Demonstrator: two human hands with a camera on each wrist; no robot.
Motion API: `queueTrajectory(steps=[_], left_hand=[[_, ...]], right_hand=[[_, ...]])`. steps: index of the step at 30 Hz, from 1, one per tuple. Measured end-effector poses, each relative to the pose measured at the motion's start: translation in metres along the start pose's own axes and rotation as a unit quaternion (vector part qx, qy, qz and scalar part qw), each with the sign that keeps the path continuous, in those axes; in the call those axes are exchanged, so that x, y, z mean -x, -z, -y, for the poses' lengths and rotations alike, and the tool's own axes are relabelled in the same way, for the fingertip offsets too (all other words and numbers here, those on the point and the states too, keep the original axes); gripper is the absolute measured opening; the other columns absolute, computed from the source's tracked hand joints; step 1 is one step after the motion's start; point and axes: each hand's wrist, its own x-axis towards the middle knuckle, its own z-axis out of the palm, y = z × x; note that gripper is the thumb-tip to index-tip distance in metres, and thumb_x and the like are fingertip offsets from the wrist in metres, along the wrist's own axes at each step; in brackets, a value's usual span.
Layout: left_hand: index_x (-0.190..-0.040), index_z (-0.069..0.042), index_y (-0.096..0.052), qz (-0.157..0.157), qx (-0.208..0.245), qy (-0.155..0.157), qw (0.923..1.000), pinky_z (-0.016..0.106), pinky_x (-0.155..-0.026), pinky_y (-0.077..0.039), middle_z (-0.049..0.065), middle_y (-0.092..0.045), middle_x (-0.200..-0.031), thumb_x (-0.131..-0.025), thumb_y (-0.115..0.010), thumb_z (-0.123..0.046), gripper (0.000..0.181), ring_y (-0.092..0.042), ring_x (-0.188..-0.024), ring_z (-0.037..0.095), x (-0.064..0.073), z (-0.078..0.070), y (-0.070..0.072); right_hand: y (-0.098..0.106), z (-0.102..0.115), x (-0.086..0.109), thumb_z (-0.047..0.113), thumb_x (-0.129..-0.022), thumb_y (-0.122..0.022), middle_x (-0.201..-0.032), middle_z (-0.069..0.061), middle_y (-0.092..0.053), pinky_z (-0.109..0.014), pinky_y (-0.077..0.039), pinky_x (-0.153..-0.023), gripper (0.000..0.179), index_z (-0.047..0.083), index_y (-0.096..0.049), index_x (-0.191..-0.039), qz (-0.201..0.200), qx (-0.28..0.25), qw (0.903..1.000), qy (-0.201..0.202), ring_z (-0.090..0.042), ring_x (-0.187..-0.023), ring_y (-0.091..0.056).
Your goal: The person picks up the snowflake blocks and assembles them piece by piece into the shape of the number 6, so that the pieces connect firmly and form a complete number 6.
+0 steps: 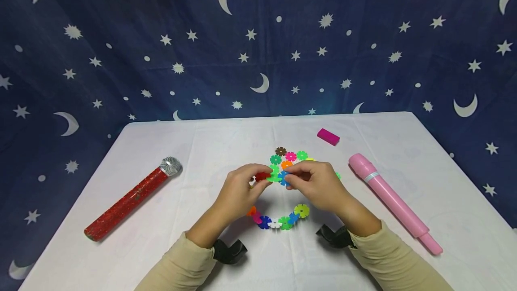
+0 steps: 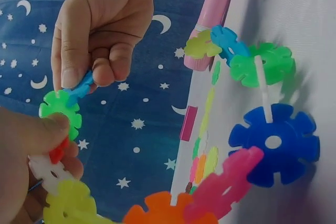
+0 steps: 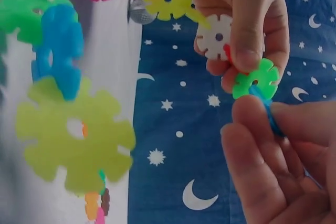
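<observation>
A chain of notched plastic snowflake discs curves below both hands, its dark blue disc (image 2: 273, 142) and yellow-green disc (image 3: 76, 135) seen close up. My left hand (image 1: 240, 187) pinches one end of this chain, thumb over a mostly hidden red disc (image 2: 59, 151) and the edge of a green disc (image 2: 60, 109). My right hand (image 1: 323, 187) pinches a blue disc (image 1: 284, 178) between thumb and fingers. The blue disc meets the green disc's edge; how deep their slots engage cannot be told. Past the hands, several loose discs, among them a brown disc (image 1: 280, 151), lie flat.
On the white-covered table (image 1: 210, 147), a red microphone (image 1: 129, 203) lies at left and a pink microphone-shaped stick (image 1: 393, 201) at right. A magenta block (image 1: 328, 137) sits near the back. A dark blue cloth (image 1: 258, 57) with moons and stars hangs behind.
</observation>
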Motion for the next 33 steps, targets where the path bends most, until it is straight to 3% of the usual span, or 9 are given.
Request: queueTrajectory(steps=[5,11,14,19,22,29,33], left_hand=[[-0.108,-0.004,-0.070,-0.003,0.030,0.011,0.9995,0.032,-0.073,-0.057,0.004,-0.069,-0.098,-0.087,-0.075,0.001,0.022,-0.064,-0.085,0.016,-0.001,0.002,-0.004],[-0.119,-0.004,-0.068,0.012,0.036,0.047,0.9981,0.032,-0.073,-0.057,0.007,-0.068,-0.111,-0.091,-0.069,0.001,0.029,-0.062,-0.085,0.017,0.001,0.006,-0.004],[-0.127,-0.004,-0.064,0.028,0.048,0.069,0.9961,0.030,-0.076,-0.056,0.007,-0.069,-0.116,-0.092,-0.064,0.002,0.035,-0.064,-0.088,0.017,0.001,0.007,-0.003],[-0.138,-0.005,-0.055,0.058,0.070,0.105,0.9903,0.028,-0.074,-0.055,0.008,-0.069,-0.118,-0.093,-0.055,0.003,0.045,-0.063,-0.085,0.016,0.000,0.008,0.001],[-0.138,-0.008,-0.056,0.064,0.080,0.123,0.9871,0.028,-0.071,-0.053,0.005,-0.069,-0.115,-0.092,-0.055,0.002,0.047,-0.059,-0.082,0.016,0.000,0.007,0.001],[-0.134,-0.010,-0.061,0.070,0.090,0.150,0.9821,0.029,-0.072,-0.053,0.003,-0.068,-0.112,-0.092,-0.071,-0.006,0.044,-0.059,-0.087,0.018,0.000,0.008,0.001],[-0.133,-0.011,-0.063,0.075,0.087,0.152,0.9817,0.028,-0.073,-0.055,0.005,-0.067,-0.116,-0.091,-0.074,-0.011,0.043,-0.061,-0.093,0.019,0.000,0.009,0.001]], right_hand=[[0.015,-0.008,-0.004,0.008,-0.091,-0.074,-0.099,-0.008,-0.072,-0.029,-0.058,-0.076,0.031,-0.004,-0.069,-0.119,0.012,0.013,0.9992,-0.035,-0.016,-0.082,-0.072],[0.046,-0.038,-0.011,0.012,-0.091,-0.075,-0.119,-0.016,-0.068,-0.036,-0.055,-0.080,0.039,-0.003,-0.065,-0.125,-0.008,0.124,0.9889,-0.082,-0.028,-0.098,-0.068],[0.055,-0.048,-0.012,0.013,-0.092,-0.071,-0.123,-0.018,-0.066,-0.046,-0.053,-0.086,0.039,-0.003,-0.064,-0.127,0.015,0.185,0.9760,-0.113,-0.034,-0.107,-0.065],[0.056,-0.063,-0.013,0.013,-0.092,-0.068,-0.122,-0.022,-0.065,-0.057,-0.045,-0.096,0.042,-0.004,-0.062,-0.130,0.070,0.298,0.9395,-0.154,-0.041,-0.109,-0.059],[0.054,-0.070,-0.014,0.011,-0.091,-0.069,-0.122,-0.023,-0.066,-0.059,-0.041,-0.101,0.043,-0.006,-0.061,-0.130,0.086,0.331,0.9255,-0.163,-0.043,-0.111,-0.057],[0.052,-0.074,-0.013,0.004,-0.088,-0.068,-0.117,-0.021,-0.067,-0.057,-0.041,-0.100,0.037,-0.007,-0.065,-0.123,0.082,0.334,0.9288,-0.138,-0.044,-0.110,-0.056],[0.051,-0.075,-0.013,0.001,-0.086,-0.068,-0.116,-0.023,-0.067,-0.057,-0.040,-0.102,0.036,-0.009,-0.065,-0.121,0.074,0.353,0.9241,-0.126,-0.045,-0.109,-0.056]])
